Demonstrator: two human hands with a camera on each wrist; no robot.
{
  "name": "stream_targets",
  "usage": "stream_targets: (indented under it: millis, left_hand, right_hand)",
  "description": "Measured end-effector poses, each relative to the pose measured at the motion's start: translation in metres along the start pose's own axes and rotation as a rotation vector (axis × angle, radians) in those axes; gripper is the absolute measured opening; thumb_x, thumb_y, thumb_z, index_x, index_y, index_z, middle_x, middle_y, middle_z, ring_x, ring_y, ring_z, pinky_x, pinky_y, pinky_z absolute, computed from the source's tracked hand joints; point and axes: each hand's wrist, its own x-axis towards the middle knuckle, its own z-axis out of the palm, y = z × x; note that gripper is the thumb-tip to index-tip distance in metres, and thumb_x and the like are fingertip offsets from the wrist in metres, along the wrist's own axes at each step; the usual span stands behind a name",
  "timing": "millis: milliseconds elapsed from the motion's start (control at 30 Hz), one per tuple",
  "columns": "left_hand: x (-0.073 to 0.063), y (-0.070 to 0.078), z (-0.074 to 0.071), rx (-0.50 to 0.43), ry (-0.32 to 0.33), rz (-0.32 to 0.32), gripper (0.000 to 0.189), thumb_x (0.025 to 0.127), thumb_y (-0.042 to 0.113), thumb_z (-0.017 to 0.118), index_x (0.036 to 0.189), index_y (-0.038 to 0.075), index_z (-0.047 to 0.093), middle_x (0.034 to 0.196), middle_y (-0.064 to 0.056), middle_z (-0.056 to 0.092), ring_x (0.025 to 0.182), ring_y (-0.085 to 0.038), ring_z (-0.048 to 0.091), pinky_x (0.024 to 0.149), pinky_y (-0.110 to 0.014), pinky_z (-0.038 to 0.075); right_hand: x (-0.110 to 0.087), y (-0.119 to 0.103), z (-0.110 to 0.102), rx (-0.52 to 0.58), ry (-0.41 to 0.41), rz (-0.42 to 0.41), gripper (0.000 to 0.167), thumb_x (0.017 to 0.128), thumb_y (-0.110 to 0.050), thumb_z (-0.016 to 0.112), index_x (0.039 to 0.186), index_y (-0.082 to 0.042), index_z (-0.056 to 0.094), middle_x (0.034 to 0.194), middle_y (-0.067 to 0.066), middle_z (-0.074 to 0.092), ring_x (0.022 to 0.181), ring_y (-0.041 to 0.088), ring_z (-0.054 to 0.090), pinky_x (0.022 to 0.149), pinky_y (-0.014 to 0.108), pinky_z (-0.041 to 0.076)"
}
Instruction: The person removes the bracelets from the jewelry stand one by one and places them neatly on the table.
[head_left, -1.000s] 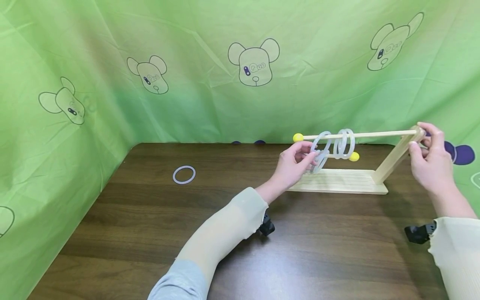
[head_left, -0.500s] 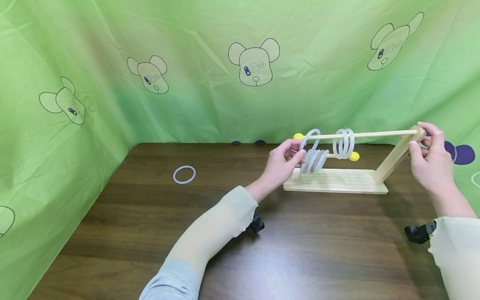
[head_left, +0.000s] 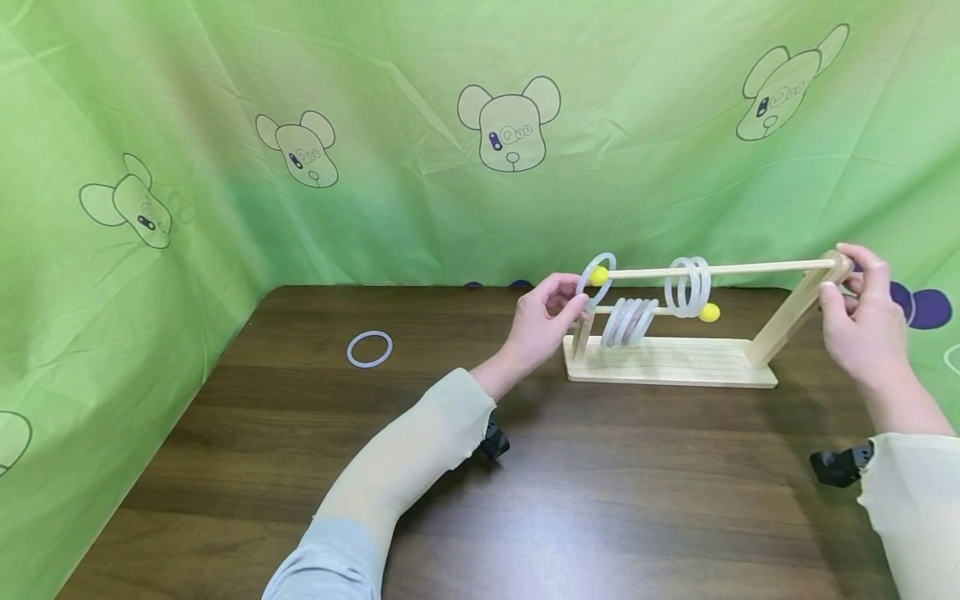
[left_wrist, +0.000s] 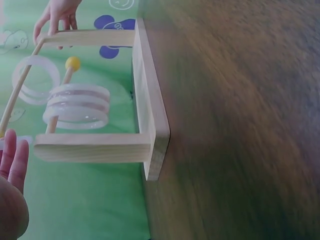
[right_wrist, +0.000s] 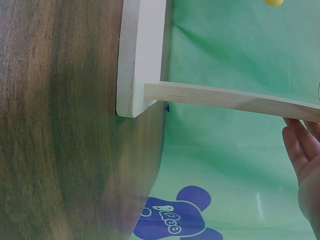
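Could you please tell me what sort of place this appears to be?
It looks like a staged tabletop recording spot, perhaps a small studio: a printed green sheet hangs behind a brown wood-grain table, and black wrist-worn devices resemble cameras.

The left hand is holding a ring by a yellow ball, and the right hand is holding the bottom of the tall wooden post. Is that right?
Not quite: the right hand is holding the top of the tall wooden post, as the head view shows. The rest is right: the left hand is holding a ring by a yellow ball.
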Motion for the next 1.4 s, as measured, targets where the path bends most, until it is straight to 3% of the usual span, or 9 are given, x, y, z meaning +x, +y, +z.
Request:
stream_targets:
  millis: [300,500,900,1067,1133,1233,1400]
  left_hand:
    - [-0.002,0.0,-0.021,0.007,0.027,0.036,0.018,0.095,0.0,0.06,0.111,-0.005,0.059,0.093,-0.017,0.061,0.074,-0.017,0.065,0.07,-0.044,0.057]
    - [-0.009,0.0,-0.038,0.035,0.033,0.069,0.017,0.094,0.0,0.061,0.11,-0.006,0.059,0.091,-0.018,0.061,0.073,-0.016,0.064,0.068,-0.044,0.057]
    - [-0.03,0.011,-0.075,0.089,0.086,0.079,0.019,0.093,-0.005,0.059,0.11,-0.013,0.058,0.089,-0.03,0.062,0.073,-0.042,0.061,0.067,-0.056,0.053]
    - [-0.042,0.033,-0.086,0.147,0.102,0.079,0.017,0.093,-0.007,0.059,0.108,-0.015,0.058,0.087,-0.03,0.062,0.071,-0.042,0.059,0.064,-0.047,0.054]
    - [-0.046,0.04,-0.09,0.176,0.109,0.088,0.016,0.093,-0.008,0.058,0.106,-0.015,0.058,0.086,-0.029,0.062,0.069,-0.04,0.058,0.062,-0.037,0.054]
    - [-0.05,0.044,-0.095,0.223,0.12,0.101,0.014,0.092,-0.008,0.059,0.105,-0.014,0.06,0.082,-0.024,0.062,0.067,-0.035,0.057,0.059,-0.026,0.05]
    - [-0.056,0.045,-0.106,0.283,0.132,0.121,0.013,0.091,-0.008,0.06,0.104,-0.011,0.063,0.081,-0.018,0.063,0.066,-0.022,0.055,0.057,-0.021,0.044]
  right_hand:
    - [0.003,-0.002,0.001,0.015,-0.009,-0.017,0.051,0.1,-0.016,0.044,0.148,-0.026,0.032,0.138,0.01,0.051,0.079,-0.028,0.041,0.069,0.0,0.034]
    - [0.005,-0.002,0.002,0.003,-0.014,-0.014,0.051,0.1,-0.016,0.044,0.149,-0.026,0.031,0.141,0.017,0.049,0.078,-0.027,0.041,0.068,-0.001,0.034]
    - [0.002,-0.003,0.004,-0.016,0.028,-0.025,0.05,0.1,-0.018,0.044,0.148,-0.024,0.033,0.135,-0.002,0.053,0.077,-0.029,0.04,0.067,0.003,0.031]
    - [0.001,-0.002,0.003,-0.012,0.033,-0.021,0.05,0.099,-0.017,0.044,0.148,-0.023,0.033,0.129,-0.008,0.053,0.076,-0.029,0.04,0.067,0.001,0.032]
    - [0.001,-0.001,0.002,-0.011,0.032,-0.021,0.051,0.099,-0.016,0.044,0.148,-0.023,0.033,0.125,-0.013,0.053,0.076,-0.028,0.04,0.066,0.0,0.032]
    - [0.0,0.0,0.002,-0.007,0.032,-0.025,0.051,0.099,-0.015,0.044,0.148,-0.022,0.033,0.12,-0.021,0.051,0.076,-0.027,0.042,0.064,0.0,0.032]
    - [0.0,0.0,0.002,-0.002,0.025,-0.033,0.051,0.099,-0.015,0.044,0.148,-0.021,0.033,0.117,-0.027,0.049,0.076,-0.027,0.042,0.064,0.0,0.032]
